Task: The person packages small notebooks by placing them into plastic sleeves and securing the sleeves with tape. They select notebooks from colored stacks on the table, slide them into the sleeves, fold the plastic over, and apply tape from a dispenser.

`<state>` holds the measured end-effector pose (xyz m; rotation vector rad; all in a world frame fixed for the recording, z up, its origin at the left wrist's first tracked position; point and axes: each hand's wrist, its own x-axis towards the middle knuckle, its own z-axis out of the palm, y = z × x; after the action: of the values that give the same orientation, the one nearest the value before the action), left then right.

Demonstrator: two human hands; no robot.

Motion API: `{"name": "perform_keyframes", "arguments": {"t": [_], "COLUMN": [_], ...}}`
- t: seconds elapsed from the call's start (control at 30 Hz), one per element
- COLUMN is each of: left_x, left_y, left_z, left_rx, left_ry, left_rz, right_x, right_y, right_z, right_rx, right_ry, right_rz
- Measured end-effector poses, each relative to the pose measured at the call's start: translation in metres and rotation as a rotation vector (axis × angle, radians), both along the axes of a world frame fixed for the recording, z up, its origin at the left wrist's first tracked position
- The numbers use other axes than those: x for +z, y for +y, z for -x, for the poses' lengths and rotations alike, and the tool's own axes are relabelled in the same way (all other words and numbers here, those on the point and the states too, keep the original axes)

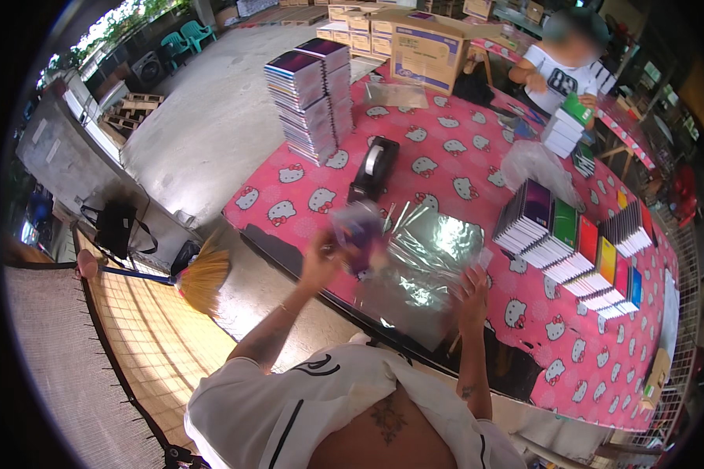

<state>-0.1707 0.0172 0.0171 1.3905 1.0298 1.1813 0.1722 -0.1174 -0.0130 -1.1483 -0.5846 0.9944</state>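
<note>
My left hand (321, 262) is closed on a purple notebook (357, 234) that is blurred by motion, with a clear shine over its face. It is held above the near edge of the table, just left of a pile of clear plastic sleeves (434, 250). At the right side of those sleeves, my right hand (470, 295) is spread out, fingers extended, touching or hovering close to them; contact is hard to tell. A black tape dispenser (374, 168) stands beyond my left hand.
A pink patterned cloth (414, 148) covers the table. Tall notebook stacks (309, 98) stand at the far left. Rows of colored notebooks (563, 246) sit at the right. A cardboard box (424, 55) is behind. Across the table, a person (559, 74) handles green-topped notebooks. A broom (203, 277) leans left.
</note>
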Motion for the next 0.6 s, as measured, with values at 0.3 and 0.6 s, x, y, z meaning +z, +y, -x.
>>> {"name": "perform_keyframes", "arguments": {"t": [0.3, 0.6], "left_x": [-0.06, -0.083], "left_y": [0.24, 0.243], "left_z": [0.113, 0.073], "left_rx": [0.533, 1.321], "left_ry": [0.357, 0.741], "left_rz": [0.196, -0.449], "right_x": [-0.012, -0.007], "right_y": [-0.04, -0.123], "right_z": [0.016, -0.067], "right_rx": [-0.149, -0.357], "right_ry": [-0.046, -0.414], "right_rz": [0.183, 0.224]}}
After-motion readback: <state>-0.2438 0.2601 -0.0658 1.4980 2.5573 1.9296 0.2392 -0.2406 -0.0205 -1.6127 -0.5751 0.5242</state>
